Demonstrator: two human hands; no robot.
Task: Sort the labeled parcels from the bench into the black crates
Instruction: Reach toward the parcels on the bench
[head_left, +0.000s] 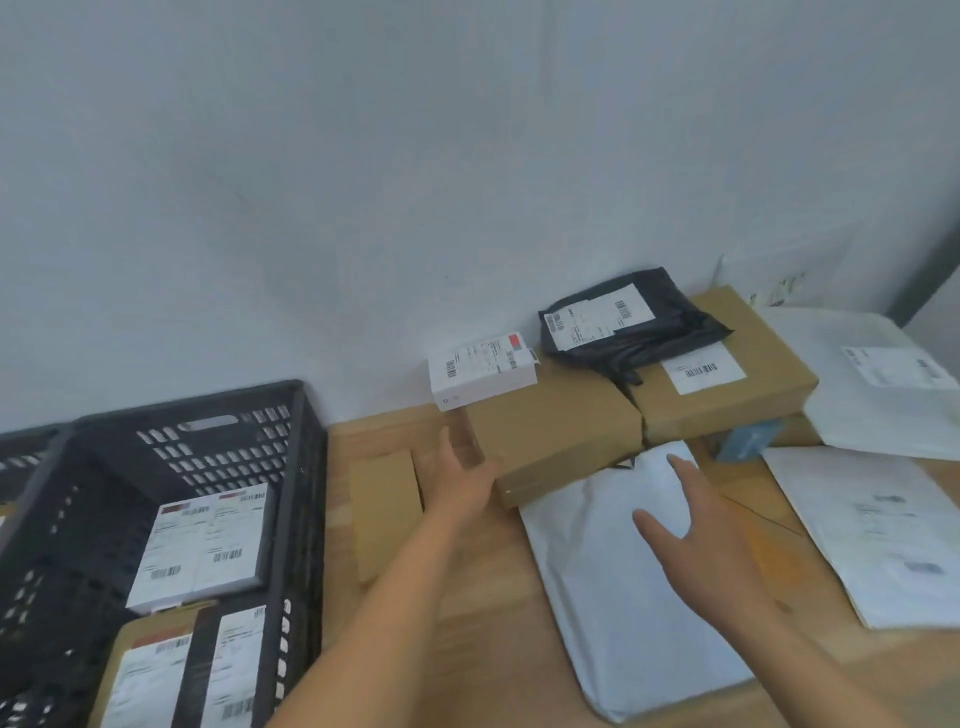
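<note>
Head view of a wooden tabletop set against a pale wall. At left stood a black crate, with part of a second crate at the frame's edge behind it. The nearer crate held white labelled boxes lying flat and, in front of them, a brown labelled parcel. Just right of the crate lay a slim brown carton. The left grip was open, fingers straight and holding nothing, placed between the slim carton and the left end of a brown box; whether it touched either could not be told. A small white box, label up, rested on that brown box's far left corner. A second brown box sat just to the right, and a black bag with a white label lay across the tops of both. The right grip was likewise open, fingers spread, over the far end of a white mailer that lay flat in the foreground, its far end meeting the front of the first brown box; contact could not be judged. A blue item showed below the second brown box. Two white envelopes lay at right, one far, one near. The picture was blurred, and label text was unreadable.
</note>
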